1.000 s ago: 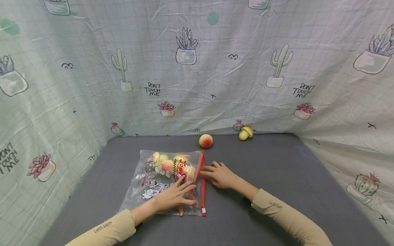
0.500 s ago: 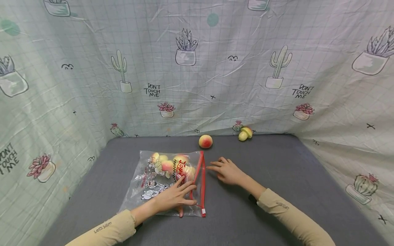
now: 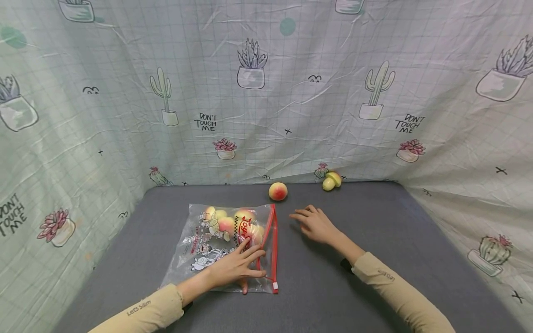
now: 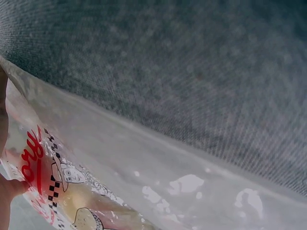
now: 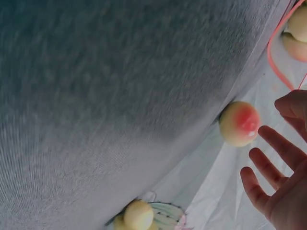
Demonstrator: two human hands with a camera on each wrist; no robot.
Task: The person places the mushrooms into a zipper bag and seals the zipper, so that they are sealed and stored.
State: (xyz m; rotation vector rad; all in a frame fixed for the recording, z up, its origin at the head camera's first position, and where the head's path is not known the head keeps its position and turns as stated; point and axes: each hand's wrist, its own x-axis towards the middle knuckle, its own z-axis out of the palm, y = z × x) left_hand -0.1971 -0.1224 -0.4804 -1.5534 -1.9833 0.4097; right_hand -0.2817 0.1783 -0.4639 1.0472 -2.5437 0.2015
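- Where we look from the head, the loose peach lies ahead-left of our empty, relaxed right hand, farther from our left hand, spread on the bag.
- Left wrist: we touch the bag.
- Right wrist: loose peach, round, beyond our right hand.

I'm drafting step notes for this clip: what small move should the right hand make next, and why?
Probably reach the right hand forward to the lone peach-like fruit. That hand is open and holds nothing, and the fruit lies outside the bag. Similar fruit is already inside, the red zip edges stand apart, and the left hand rests on the bag.
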